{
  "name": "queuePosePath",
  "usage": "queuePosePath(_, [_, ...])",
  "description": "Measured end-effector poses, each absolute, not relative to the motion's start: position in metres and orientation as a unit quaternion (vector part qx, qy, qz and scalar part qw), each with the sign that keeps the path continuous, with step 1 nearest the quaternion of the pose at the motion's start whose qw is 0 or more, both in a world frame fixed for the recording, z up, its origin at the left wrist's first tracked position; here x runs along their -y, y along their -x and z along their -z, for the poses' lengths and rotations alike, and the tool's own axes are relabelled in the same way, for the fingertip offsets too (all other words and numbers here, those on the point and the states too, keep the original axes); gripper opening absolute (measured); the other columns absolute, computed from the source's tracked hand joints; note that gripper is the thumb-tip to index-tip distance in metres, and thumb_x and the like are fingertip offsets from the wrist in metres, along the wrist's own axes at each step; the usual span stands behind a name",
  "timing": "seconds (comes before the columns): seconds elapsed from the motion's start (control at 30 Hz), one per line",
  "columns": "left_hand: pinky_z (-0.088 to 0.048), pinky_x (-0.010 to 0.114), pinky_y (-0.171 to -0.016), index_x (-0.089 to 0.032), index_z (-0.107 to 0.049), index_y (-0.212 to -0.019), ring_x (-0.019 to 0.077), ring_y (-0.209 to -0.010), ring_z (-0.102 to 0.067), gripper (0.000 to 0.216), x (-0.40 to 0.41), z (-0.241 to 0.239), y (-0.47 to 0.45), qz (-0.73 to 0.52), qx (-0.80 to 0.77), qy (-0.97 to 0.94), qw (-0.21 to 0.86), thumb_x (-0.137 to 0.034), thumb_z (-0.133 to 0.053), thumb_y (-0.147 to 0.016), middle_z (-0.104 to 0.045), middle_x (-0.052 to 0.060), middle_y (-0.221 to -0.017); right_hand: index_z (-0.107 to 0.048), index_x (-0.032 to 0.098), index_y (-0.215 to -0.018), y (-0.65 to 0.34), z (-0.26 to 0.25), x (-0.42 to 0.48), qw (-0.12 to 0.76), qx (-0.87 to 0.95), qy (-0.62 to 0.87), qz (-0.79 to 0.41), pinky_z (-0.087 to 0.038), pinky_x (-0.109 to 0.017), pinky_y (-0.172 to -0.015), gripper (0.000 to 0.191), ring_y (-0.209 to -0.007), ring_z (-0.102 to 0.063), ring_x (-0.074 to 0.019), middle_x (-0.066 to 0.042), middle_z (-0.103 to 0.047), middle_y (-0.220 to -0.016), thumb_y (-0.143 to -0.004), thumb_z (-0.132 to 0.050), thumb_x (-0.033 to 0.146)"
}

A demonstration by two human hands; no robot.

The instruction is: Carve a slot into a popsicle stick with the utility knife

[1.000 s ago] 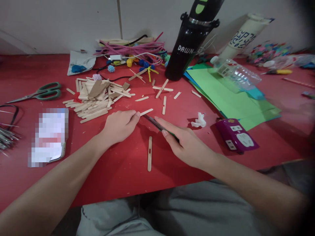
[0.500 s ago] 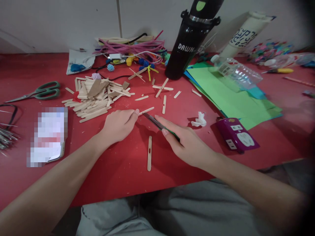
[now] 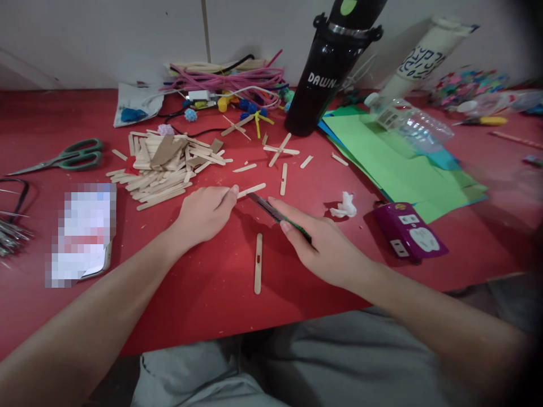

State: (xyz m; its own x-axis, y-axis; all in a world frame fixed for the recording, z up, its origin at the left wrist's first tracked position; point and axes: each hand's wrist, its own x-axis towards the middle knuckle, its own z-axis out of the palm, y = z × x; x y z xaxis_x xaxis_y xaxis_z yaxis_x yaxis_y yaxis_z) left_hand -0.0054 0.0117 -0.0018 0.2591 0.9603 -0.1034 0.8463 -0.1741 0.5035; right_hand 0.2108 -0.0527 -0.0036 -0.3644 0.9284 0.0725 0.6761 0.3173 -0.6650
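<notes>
My left hand [image 3: 205, 212] lies on the red table [image 3: 203, 294], its fingers closed down on one end of a wooden craft stick [image 3: 253, 189] that pokes out to the right. My right hand [image 3: 324, 247] grips a green-handled utility knife [image 3: 271, 210], forefinger along its back, with the blade tip at the stick. Another stick with a slot cut in it [image 3: 258, 263] lies on the table between my hands.
A heap of wooden sticks [image 3: 163, 165] lies behind my left hand, with scissors [image 3: 68, 158] and a phone [image 3: 82, 232] at left. A black bottle [image 3: 328, 70], green paper sheets [image 3: 390, 164], a plastic bottle [image 3: 409, 124], a purple power strip [image 3: 409, 233] and a tissue scrap [image 3: 344, 206] sit at right.
The knife blade has crept slightly up along the stick; both hands stay almost where they were.
</notes>
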Motion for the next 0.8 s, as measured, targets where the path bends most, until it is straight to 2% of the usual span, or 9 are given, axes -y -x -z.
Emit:
queuePosePath(0.27, [-0.021, 0.031, -0.058, -0.02, -0.036, -0.06, 0.0137, -0.057, -0.034, 0.044, -0.0131, 0.0022, 0.0061, -0.126, -0.589, -0.761, 0.242, -0.046, -0.025, -0.094, -0.043, 0.0, -0.059, -0.045, 0.016, -0.144, -0.2084, 0.0045, 0.0541, 0.25, 0.797, 0.481, -0.266, -0.048, -0.038, -0.104, 0.049, -0.127, -0.054, -0.0233, -0.008, -0.056, -0.139, -0.095, -0.041, 0.018])
queuePosePath(0.43, [-0.02, 0.031, -0.058, -0.019, -0.034, -0.059, 0.0136, -0.057, -0.034, 0.044, -0.0137, 0.0032, 0.0055, -0.122, -0.594, -0.761, 0.231, -0.046, -0.025, -0.093, -0.043, 0.0, -0.059, -0.045, 0.013, -0.144, -0.2067, 0.0052, 0.0542, 0.253, 0.785, 0.5, -0.265, -0.05, -0.041, -0.101, 0.049, -0.124, -0.056, -0.026, -0.011, -0.057, -0.138, -0.095, -0.041, 0.018])
queuePosePath(0.8, [-0.02, 0.031, -0.058, -0.02, -0.033, -0.059, 0.0136, -0.057, -0.036, 0.044, -0.0136, 0.0006, 0.0057, -0.123, -0.599, -0.75, 0.25, -0.046, -0.026, -0.093, -0.044, 0.0, -0.059, -0.042, 0.018, -0.146, -0.2133, 0.0035, 0.0496, 0.253, 0.768, 0.515, -0.285, -0.036, -0.044, -0.113, 0.052, -0.135, -0.045, -0.0238, -0.006, -0.053, -0.142, -0.094, -0.041, 0.017])
